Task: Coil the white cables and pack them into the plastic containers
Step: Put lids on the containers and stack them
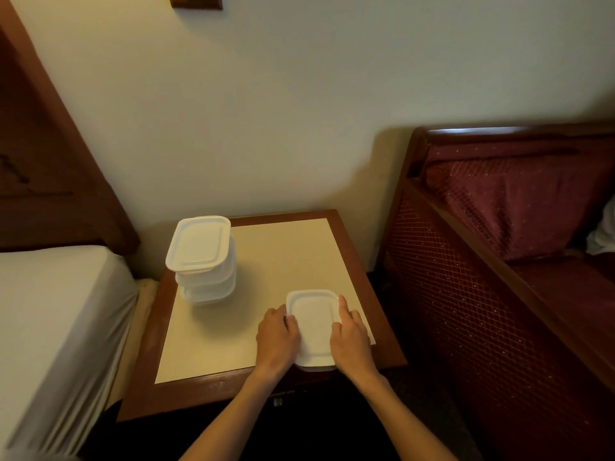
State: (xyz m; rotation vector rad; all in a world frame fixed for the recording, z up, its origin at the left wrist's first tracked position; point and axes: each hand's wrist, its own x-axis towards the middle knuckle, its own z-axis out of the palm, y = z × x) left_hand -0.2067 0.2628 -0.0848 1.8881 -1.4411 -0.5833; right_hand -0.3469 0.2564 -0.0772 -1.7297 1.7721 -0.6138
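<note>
Right now both hands are on one plastic container (314, 327) with its white lid on. It sits on the bench (233, 344), near the front edge and toward the right side. The left hand (278, 337) holds the left side of this container, with its fingers curled over the lid's edge. The right hand (351, 341) holds the right side the same way, with its fingers bent along the lid. The container looks closed, so what is inside cannot be seen.

Further back and to the left of that container stands a stack of containers (203, 261). They are white, have lids, and sit one on top of another near the back left corner of the bench. The stack is well apart from the hands.

Left of the bench is a bed (50, 327) with a white sheet. Right of the bench is a dark red sofa (499, 244) with a wooden frame. Behind the bench is a pale wall (299, 94).
</note>
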